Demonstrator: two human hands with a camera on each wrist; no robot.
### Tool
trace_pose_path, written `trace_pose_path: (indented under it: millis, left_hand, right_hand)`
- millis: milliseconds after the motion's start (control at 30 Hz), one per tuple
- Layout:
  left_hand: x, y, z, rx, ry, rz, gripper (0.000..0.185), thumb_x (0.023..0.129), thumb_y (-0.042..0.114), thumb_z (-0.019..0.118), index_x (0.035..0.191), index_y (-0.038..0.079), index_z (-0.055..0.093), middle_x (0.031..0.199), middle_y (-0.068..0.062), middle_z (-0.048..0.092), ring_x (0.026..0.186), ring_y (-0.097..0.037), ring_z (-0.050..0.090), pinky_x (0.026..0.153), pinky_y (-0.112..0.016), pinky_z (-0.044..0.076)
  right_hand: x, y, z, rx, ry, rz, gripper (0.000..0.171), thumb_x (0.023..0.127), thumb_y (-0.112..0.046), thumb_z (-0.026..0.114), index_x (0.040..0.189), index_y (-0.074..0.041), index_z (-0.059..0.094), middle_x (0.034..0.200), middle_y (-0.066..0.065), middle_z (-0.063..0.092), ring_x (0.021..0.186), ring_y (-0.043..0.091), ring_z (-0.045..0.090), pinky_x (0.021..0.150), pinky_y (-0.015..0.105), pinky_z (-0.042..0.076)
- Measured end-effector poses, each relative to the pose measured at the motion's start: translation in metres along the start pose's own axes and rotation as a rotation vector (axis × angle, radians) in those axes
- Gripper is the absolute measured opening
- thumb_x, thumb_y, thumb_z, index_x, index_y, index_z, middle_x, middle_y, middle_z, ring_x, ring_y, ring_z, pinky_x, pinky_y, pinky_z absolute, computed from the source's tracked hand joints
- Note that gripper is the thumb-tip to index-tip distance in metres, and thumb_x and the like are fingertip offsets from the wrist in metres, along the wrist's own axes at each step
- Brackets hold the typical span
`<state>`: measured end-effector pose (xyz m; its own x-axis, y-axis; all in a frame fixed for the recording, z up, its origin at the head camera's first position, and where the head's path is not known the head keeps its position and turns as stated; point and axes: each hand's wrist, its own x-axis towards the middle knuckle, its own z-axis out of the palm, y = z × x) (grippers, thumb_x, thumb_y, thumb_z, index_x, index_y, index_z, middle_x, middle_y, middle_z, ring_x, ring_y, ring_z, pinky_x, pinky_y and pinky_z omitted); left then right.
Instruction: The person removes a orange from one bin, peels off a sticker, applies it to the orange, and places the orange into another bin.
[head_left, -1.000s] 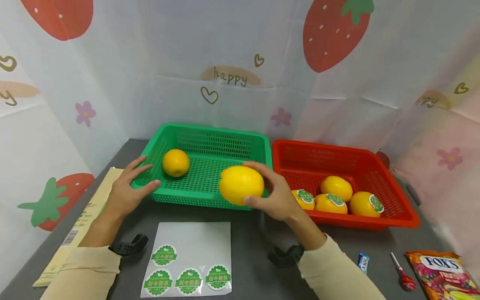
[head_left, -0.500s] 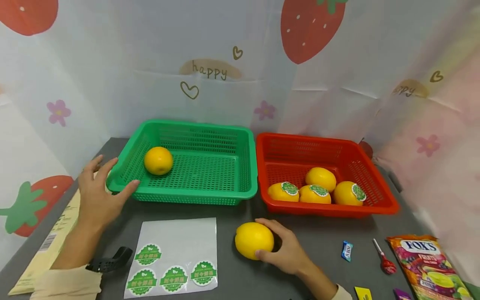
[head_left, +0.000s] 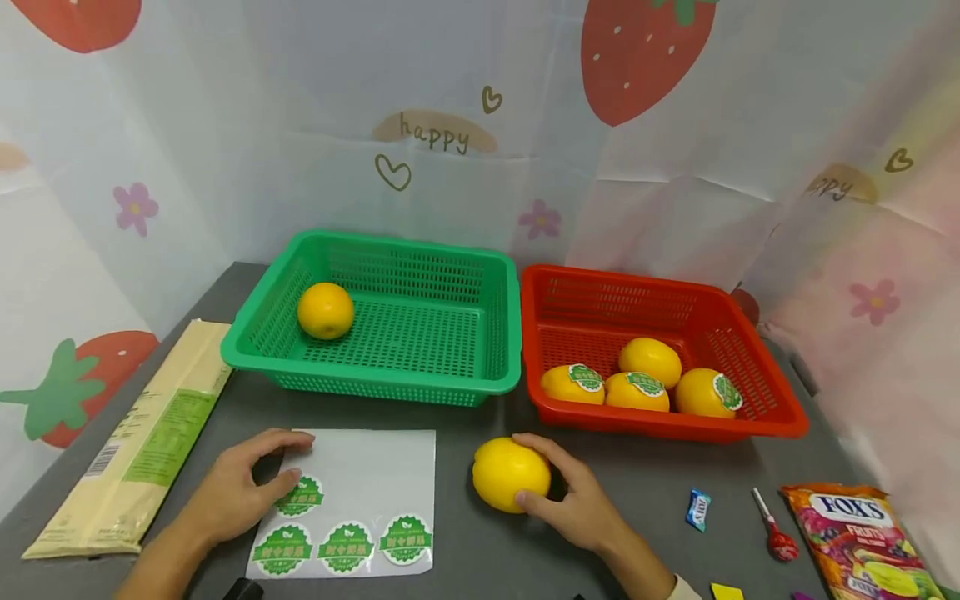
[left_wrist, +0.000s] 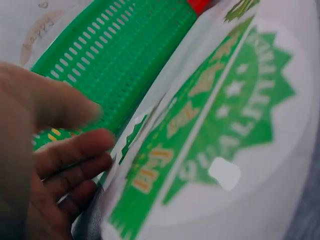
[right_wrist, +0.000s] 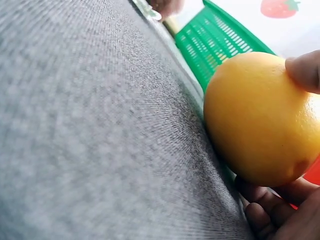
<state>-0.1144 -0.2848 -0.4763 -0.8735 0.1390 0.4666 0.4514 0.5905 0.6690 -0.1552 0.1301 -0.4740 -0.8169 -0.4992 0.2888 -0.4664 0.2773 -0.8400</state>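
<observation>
A yellow orange is on the grey tabletop, right of the white sticker sheet. My right hand grips it from the right side; the right wrist view shows thumb and fingers around the orange. My left hand is at the left edge of the sheet, its thumb by the upper green round sticker. In the left wrist view a gap shows between the thumb and fingers of the left hand, with nothing held. Several stickers are on the sheet.
A green basket with one orange stands at the back. Beside it, a red basket holds several oranges, most with stickers. A cream packet lies far left. Small sweets, a lollipop and a candy bag lie right.
My right hand has brought the orange down from over the green basket to the table. My left hand has left the green basket's left side and come to the sticker sheet.
</observation>
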Motion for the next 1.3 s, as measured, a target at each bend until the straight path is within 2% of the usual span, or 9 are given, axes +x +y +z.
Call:
trace_pose_path:
  millis: [100, 233, 367, 567, 667, 833, 933, 1133, 1300]
  left_hand:
    - [-0.001, -0.006, -0.004, 0.081, -0.101, -0.006, 0.029, 0.077, 0.005, 0.078, 0.105, 0.014, 0.072, 0.109, 0.005, 0.064, 0.101, -0.012, 0.058, 0.087, -0.015, 0.036]
    - [0.000, -0.006, -0.003, 0.174, -0.146, 0.003, 0.022, 0.074, 0.007, 0.080, 0.091, 0.020, 0.073, 0.111, 0.006, 0.060, 0.100, -0.017, 0.058, 0.082, -0.027, 0.044]
    - [0.001, -0.005, 0.001, 0.175, -0.137, 0.013, 0.027, 0.076, 0.002, 0.079, 0.082, 0.025, 0.066, 0.108, 0.005, 0.059, 0.095, -0.015, 0.057, 0.076, -0.031, 0.046]
    - [0.002, 0.002, 0.004, 0.094, -0.089, -0.051, 0.021, 0.089, 0.003, 0.068, 0.089, 0.022, 0.059, 0.099, 0.008, 0.061, 0.092, -0.010, 0.056, 0.079, -0.023, 0.042]
    - [0.005, 0.008, 0.003, 0.081, -0.067, -0.064, 0.019, 0.090, 0.004, 0.067, 0.090, 0.021, 0.059, 0.096, 0.007, 0.063, 0.090, -0.008, 0.056, 0.078, -0.022, 0.043]
    - [0.014, 0.031, 0.006, -0.020, -0.010, 0.041, 0.025, 0.086, -0.005, 0.068, 0.090, 0.019, 0.060, 0.089, 0.005, 0.061, 0.085, -0.008, 0.054, 0.078, -0.018, 0.041]
    - [0.022, 0.051, 0.015, -0.106, -0.036, 0.116, 0.028, 0.086, -0.008, 0.067, 0.093, 0.019, 0.060, 0.088, 0.006, 0.058, 0.084, -0.010, 0.054, 0.078, -0.021, 0.042]
    - [0.043, 0.093, 0.048, -0.259, -0.121, 0.135, 0.019, 0.091, 0.000, 0.065, 0.095, 0.019, 0.062, 0.090, 0.008, 0.060, 0.085, -0.012, 0.056, 0.078, -0.030, 0.046]
    - [0.059, 0.115, 0.082, -0.320, -0.172, 0.152, 0.009, 0.092, 0.008, 0.066, 0.094, 0.017, 0.066, 0.090, 0.009, 0.062, 0.085, -0.014, 0.054, 0.077, -0.036, 0.047]
  right_hand:
    - [0.000, 0.000, 0.002, 0.018, 0.010, -0.011, 0.054, 0.088, -0.015, 0.072, 0.138, -0.013, 0.052, 0.133, -0.005, 0.054, 0.117, 0.022, 0.051, 0.099, 0.050, 0.036]
    - [0.000, 0.001, 0.002, 0.022, 0.019, -0.024, 0.054, 0.087, -0.013, 0.073, 0.138, -0.016, 0.052, 0.133, -0.004, 0.055, 0.117, 0.022, 0.051, 0.099, 0.050, 0.036]
    - [0.003, 0.002, 0.000, 0.002, 0.016, -0.017, 0.055, 0.087, -0.016, 0.074, 0.138, -0.019, 0.053, 0.133, -0.005, 0.055, 0.117, 0.021, 0.051, 0.098, 0.052, 0.036]
    - [0.004, 0.002, -0.002, -0.015, 0.012, -0.013, 0.056, 0.086, -0.019, 0.074, 0.138, -0.022, 0.052, 0.133, -0.006, 0.054, 0.117, 0.020, 0.051, 0.097, 0.054, 0.036]
    - [0.004, 0.004, -0.003, -0.025, 0.004, -0.025, 0.058, 0.086, -0.018, 0.075, 0.139, -0.021, 0.051, 0.132, -0.004, 0.054, 0.114, 0.020, 0.052, 0.096, 0.051, 0.038]
    - [0.002, 0.000, -0.002, -0.049, -0.002, -0.041, 0.064, 0.081, -0.015, 0.079, 0.139, -0.018, 0.051, 0.127, -0.001, 0.052, 0.108, 0.020, 0.051, 0.091, 0.046, 0.041]
    - [0.003, -0.012, -0.004, -0.043, 0.003, -0.074, 0.065, 0.078, -0.009, 0.080, 0.137, -0.011, 0.053, 0.125, 0.004, 0.053, 0.107, 0.023, 0.052, 0.091, 0.046, 0.041]
    - [0.002, -0.032, -0.007, -0.027, -0.021, -0.055, 0.069, 0.077, -0.005, 0.080, 0.139, -0.009, 0.050, 0.127, 0.006, 0.054, 0.108, 0.021, 0.052, 0.092, 0.044, 0.041]
    - [0.002, -0.034, -0.004, -0.038, -0.024, -0.035, 0.074, 0.077, -0.008, 0.080, 0.142, -0.011, 0.046, 0.129, 0.005, 0.054, 0.109, 0.020, 0.051, 0.096, 0.044, 0.040]
